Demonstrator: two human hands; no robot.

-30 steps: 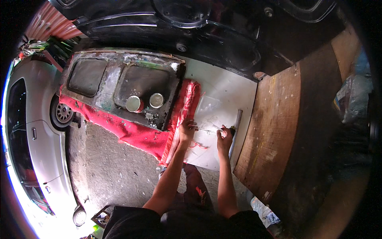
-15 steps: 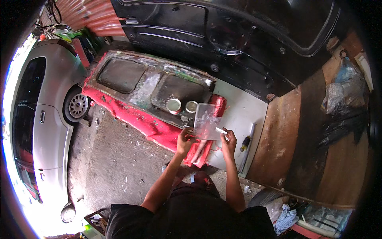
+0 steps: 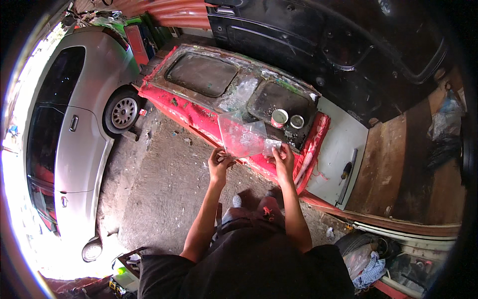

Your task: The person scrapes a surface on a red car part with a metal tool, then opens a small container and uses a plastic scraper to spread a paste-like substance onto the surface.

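My left hand (image 3: 219,164) grips the lower left corner of a clear, smeared plastic sheet (image 3: 234,135), held up over the red cloth. In my right hand (image 3: 283,162) is a small pale flat square piece (image 3: 271,146), pinched between thumb and fingers by the sheet's lower right edge. Whether the piece touches the sheet, I cannot tell. Beyond my right hand, two open round tins (image 3: 279,118) stand side by side on a worn, paint-stained panel (image 3: 199,74) with two dark recesses.
Red cloth (image 3: 186,117) lies under the panel. On the white surface to the right lie a screwdriver (image 3: 346,171) and a metal bar (image 3: 350,180). A silver car (image 3: 84,144) stands at the left, and a large black vehicle panel (image 3: 318,40) leans behind. Plastic bags (image 3: 445,124) hang far right.
The view has swung, so bench and car sit further right. The sheet is now tilted on the left, and the pale piece shows its flat face instead of a thin edge.
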